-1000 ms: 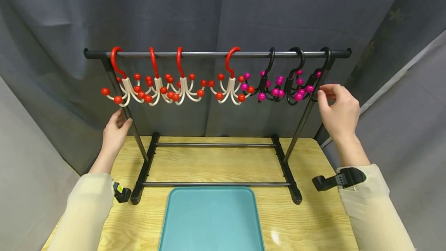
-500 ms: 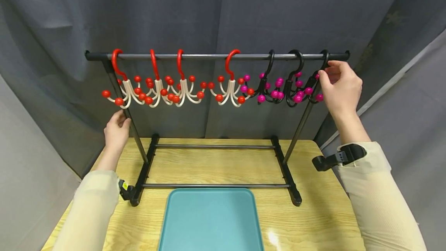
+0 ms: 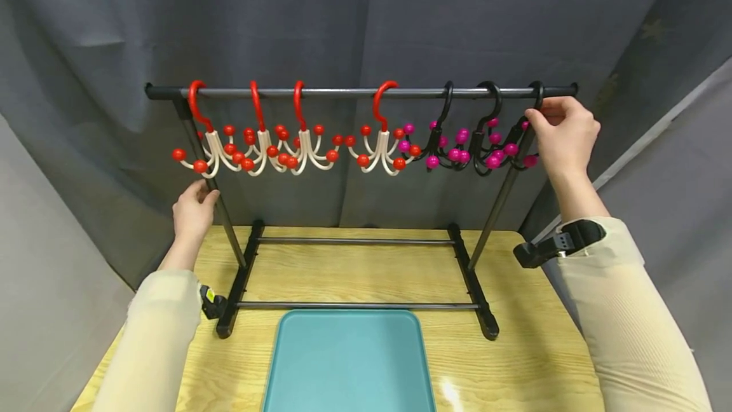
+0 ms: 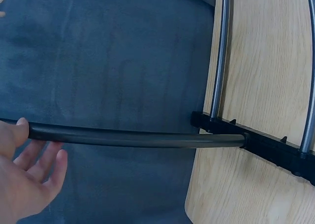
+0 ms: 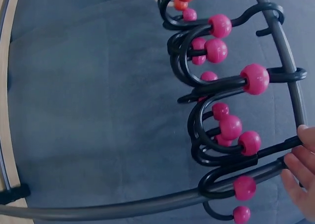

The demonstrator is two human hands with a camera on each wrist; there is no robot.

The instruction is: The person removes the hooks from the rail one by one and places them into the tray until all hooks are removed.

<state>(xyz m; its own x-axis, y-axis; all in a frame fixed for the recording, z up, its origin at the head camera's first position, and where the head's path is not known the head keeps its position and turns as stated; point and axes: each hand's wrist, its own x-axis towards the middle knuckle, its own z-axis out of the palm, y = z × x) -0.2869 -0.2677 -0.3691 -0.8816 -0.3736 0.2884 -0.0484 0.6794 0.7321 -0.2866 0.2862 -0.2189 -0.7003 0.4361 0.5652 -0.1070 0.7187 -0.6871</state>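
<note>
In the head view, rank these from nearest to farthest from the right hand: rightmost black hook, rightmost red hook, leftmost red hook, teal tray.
From the right hand:
1. Rightmost black hook with pink balls, at its fingertips.
2. Rightmost red hook, mid-rail.
3. Teal plastic tray, front centre.
4. Leftmost red hook, far left.

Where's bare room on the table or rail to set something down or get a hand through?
Free: the teal tray, bare; the wood between the rack's two floor bars; the rail stretch between the third and fourth red hooks. Crowded: the rail's right end, where the black hooks bunch beside the right hand.
</note>
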